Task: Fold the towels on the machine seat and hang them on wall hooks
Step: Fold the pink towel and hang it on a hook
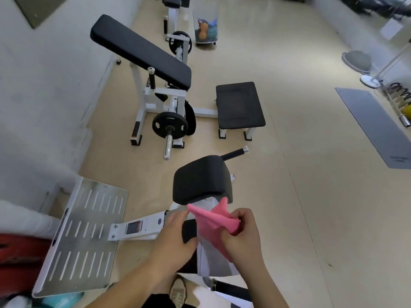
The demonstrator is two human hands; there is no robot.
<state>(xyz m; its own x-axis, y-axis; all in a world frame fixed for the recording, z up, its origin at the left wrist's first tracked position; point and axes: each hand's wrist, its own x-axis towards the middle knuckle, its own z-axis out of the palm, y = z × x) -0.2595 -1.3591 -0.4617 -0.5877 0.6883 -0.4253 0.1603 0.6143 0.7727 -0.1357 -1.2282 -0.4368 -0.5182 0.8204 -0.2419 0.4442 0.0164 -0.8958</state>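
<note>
A pink towel is held up between both hands, low in the middle of the view. My left hand holds its left edge near one corner. My right hand grips the bunched right part with curled fingers. A white or grey cloth hangs beneath the pink towel, and I cannot tell what holds it. Just beyond the hands is a black padded machine seat on a white frame. No wall hooks are in view.
A slotted metal footplate lies to the left. Farther off stand an inclined black bench with a weight plate and a black flat pad. A grey mat lies right. The white wall runs along the left.
</note>
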